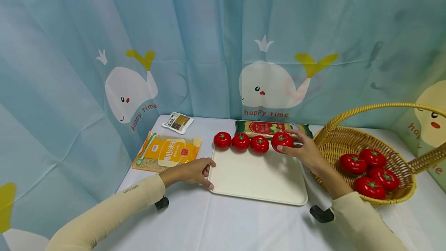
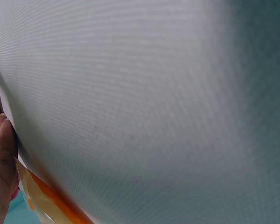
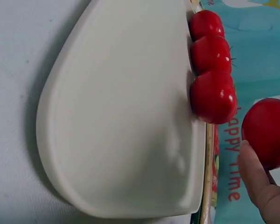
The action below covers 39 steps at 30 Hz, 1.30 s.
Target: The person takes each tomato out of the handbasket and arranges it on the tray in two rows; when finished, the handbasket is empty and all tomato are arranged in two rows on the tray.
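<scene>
My right hand (image 1: pixel 304 151) holds a red tomato (image 1: pixel 282 141) between thumb and fingers, over the back right part of a cream tray (image 1: pixel 258 177). In the right wrist view that tomato (image 3: pixel 267 133) is raised apart from the others. Three tomatoes stand in a row along the tray's back edge: a left one (image 1: pixel 222 140), a middle one (image 1: pixel 240 142) and a right one (image 1: pixel 259 144). My left hand (image 1: pixel 195 171) grips the tray's left edge, its thumb near the front corner. Only part of this hand (image 2: pixel 4 163) shows in the left wrist view.
A wicker basket (image 1: pixel 405 173) at the right holds several tomatoes (image 1: pixel 370 187) under its tall handle. Behind the tray lies a green-ended noodle pack (image 1: pixel 256 128). An orange food packet (image 1: pixel 170 151) and a small white packet (image 1: pixel 177 122) lie at the left. A curtain (image 1: pixel 209 49) hangs behind.
</scene>
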### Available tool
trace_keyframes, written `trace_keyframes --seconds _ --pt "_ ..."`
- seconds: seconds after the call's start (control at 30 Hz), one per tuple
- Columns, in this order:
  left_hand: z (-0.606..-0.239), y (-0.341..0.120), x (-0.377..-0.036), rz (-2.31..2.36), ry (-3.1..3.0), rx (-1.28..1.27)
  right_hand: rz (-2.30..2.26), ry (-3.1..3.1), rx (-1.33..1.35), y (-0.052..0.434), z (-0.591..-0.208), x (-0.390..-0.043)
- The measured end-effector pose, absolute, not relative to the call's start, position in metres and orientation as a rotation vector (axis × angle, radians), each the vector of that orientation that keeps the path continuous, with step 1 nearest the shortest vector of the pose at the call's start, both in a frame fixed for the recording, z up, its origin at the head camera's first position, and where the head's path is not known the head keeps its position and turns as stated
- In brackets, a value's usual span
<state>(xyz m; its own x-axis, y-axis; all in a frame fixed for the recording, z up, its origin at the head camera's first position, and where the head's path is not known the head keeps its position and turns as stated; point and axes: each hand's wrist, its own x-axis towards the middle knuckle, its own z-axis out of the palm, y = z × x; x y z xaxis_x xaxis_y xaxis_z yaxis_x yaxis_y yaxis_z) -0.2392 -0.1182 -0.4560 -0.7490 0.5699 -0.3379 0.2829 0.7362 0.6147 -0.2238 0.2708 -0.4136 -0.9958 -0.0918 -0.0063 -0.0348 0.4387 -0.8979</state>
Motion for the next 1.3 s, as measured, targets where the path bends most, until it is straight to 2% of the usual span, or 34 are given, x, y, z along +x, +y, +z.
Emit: trace_keyframes --seconds 1.3 --pt "-0.458 -0.121 -0.242 0.758 2.404 0.696 -1.465 2.731 0.214 0.262 -0.446 -0.244"
